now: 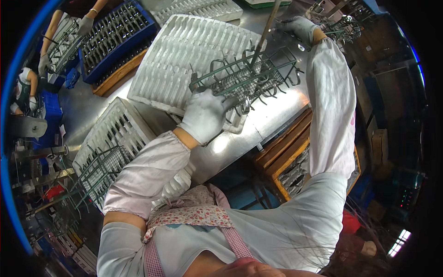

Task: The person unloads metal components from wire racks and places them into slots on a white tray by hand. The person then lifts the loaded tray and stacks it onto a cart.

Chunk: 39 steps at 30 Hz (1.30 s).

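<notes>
My left hand (203, 114), in a whitish glove with dark fingertips, is closed on the near left side of a green wire rack (235, 83). This rack has a mesh middle and rows of hooks, and curved shiny metal pieces (247, 105) hang along its near side. It tilts above a white moulded tray (170, 60) and the metal table. My right hand (300, 28), gloved too, reaches out past the rack to the far right. Its fingers look bent together; what they hold, if anything, is too small to make out. A small shiny piece (301, 47) lies below it.
A slanting rod (267, 30) stands across the rack. More metal parts (348, 30) pile at the far right. Another wire rack (101, 173) rests on a white tray (87, 143) at left. Wooden boxes (288, 147) stand at the near edge. Co-workers' gloved hands (85, 25) work beside a blue crate (115, 41).
</notes>
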Each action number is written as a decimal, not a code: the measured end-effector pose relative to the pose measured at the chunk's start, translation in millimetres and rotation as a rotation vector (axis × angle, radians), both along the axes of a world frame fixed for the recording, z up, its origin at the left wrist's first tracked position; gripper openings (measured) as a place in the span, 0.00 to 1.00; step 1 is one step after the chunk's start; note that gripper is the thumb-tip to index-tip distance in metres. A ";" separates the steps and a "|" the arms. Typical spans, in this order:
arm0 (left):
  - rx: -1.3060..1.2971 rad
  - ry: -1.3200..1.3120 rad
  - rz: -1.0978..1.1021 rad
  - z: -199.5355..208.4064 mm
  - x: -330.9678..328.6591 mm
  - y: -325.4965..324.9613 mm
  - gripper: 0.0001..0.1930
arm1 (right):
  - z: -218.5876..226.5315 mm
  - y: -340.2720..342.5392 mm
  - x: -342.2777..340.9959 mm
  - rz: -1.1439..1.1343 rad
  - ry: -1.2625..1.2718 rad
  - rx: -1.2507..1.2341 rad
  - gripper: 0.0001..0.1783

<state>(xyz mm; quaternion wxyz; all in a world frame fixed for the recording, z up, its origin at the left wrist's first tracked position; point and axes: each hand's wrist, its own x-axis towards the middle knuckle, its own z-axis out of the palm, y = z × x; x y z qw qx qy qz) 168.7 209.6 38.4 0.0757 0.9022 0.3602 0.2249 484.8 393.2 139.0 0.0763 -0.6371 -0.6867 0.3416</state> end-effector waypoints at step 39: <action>-0.761 -0.208 1.185 -153.5 -296.0 -331.5 0.13 | -30.7 -228.6 -69.6 0.224 0.159 0.078 0.08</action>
